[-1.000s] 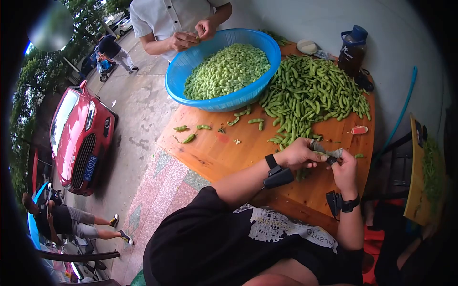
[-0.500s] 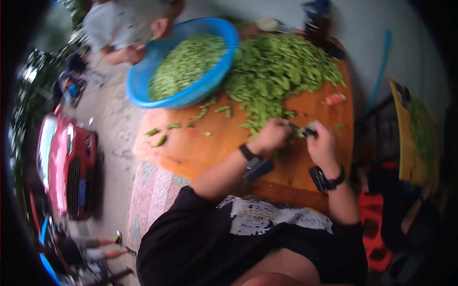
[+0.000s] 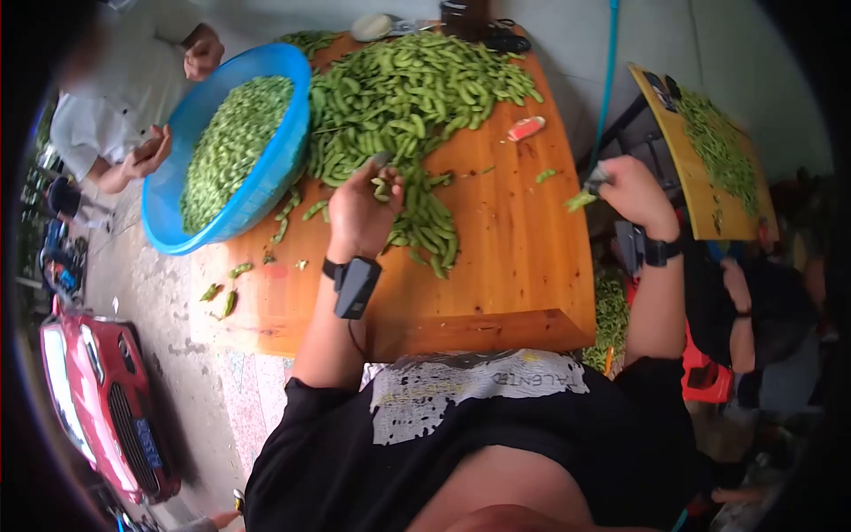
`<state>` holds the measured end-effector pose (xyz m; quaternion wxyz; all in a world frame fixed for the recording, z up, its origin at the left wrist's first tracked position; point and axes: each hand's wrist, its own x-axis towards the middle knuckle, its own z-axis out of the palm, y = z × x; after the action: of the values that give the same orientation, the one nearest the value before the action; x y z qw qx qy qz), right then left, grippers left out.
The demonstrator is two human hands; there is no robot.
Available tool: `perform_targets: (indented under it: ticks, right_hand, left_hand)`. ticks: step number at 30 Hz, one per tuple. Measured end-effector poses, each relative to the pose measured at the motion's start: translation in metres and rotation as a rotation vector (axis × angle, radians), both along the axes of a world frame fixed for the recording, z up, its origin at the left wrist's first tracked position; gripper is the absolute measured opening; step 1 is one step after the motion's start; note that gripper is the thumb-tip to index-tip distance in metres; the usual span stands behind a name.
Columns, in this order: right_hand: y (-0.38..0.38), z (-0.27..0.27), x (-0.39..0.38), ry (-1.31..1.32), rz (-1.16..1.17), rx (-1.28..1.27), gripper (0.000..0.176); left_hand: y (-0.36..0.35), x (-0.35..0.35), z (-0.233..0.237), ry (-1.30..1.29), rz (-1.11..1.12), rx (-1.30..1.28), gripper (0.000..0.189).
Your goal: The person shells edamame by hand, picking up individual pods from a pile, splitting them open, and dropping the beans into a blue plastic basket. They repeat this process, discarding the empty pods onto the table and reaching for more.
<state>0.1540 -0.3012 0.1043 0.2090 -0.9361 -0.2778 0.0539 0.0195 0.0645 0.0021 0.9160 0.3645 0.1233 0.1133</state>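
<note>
My left hand [image 3: 362,208] is over the near edge of a heap of edamame pods [image 3: 417,84], its fingers curled round some small green edamame beans [image 3: 381,188]. A dark cover sits on one of its fingertips. Out past the right edge of the wooden table [image 3: 514,275], my right hand [image 3: 636,197] pinches a green edamame pod shell [image 3: 581,201]; something dark covers a fingertip there too. The large blue basin [image 3: 297,133], tilted at the table's left, holds many shelled beans [image 3: 232,146].
Another person's hand [image 3: 149,155] hangs beside the basin. A red-and-white packet [image 3: 526,129] and stray pods lie on the table. More green shells [image 3: 610,315] are heaped below its right edge. A second table [image 3: 687,164] with pods stands at the right. A red car [image 3: 106,399] is parked left.
My hands, close together before, have parted: the left went to the pod heap, the right moved out past the table's right edge with the shell. The view has shifted too.
</note>
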Motion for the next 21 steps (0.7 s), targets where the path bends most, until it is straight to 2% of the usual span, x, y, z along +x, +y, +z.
perform_targets:
  ticks: [1, 4, 6, 8, 10, 11, 14, 18, 19, 21]
  right_hand:
    - [0.004, 0.003, 0.001, 0.015, 0.022, -0.029, 0.010]
    - [0.007, 0.007, 0.004, 0.052, 0.053, -0.080, 0.012]
    - [-0.004, 0.006, 0.014, -0.076, 0.018, -0.293, 0.011]
    - [0.011, 0.008, 0.014, -0.126, 0.071, -0.327, 0.011]
    - [0.049, -0.007, 0.010, -0.143, 0.351, 0.047, 0.017]
    - [0.071, -0.016, 0.003, -0.140, 0.407, 0.102, 0.020]
    - [0.145, -0.059, -0.014, -0.172, 0.495, 0.342, 0.024]
    - [0.191, -0.100, -0.018, -0.306, 0.413, 0.231, 0.027]
    - [0.194, -0.098, -0.018, -0.323, 0.415, 0.160, 0.028]
    - [0.187, -0.092, -0.017, -0.272, 0.393, 0.213, 0.026]
  left_hand:
    - [-0.005, -0.003, 0.015, 0.023, -0.004, -0.329, 0.026]
    - [-0.013, -0.006, 0.030, 0.018, 0.046, -0.314, 0.032]
    - [-0.010, -0.008, 0.035, 0.010, 0.039, -0.321, 0.033]
    - [-0.006, -0.008, 0.035, -0.007, 0.032, -0.332, 0.034]
    - [-0.006, -0.006, 0.031, -0.026, 0.005, -0.346, 0.036]
    - [-0.011, -0.007, 0.039, 0.015, 0.056, -0.310, 0.035]
    - [0.000, -0.004, 0.025, -0.003, 0.108, -0.280, 0.031]
    - [0.010, 0.000, 0.013, 0.047, 0.094, -0.225, 0.022]
    - [0.007, -0.001, 0.016, 0.046, 0.088, -0.058, 0.018]
    - [-0.002, -0.003, 0.020, 0.073, 0.114, 0.248, 0.012]
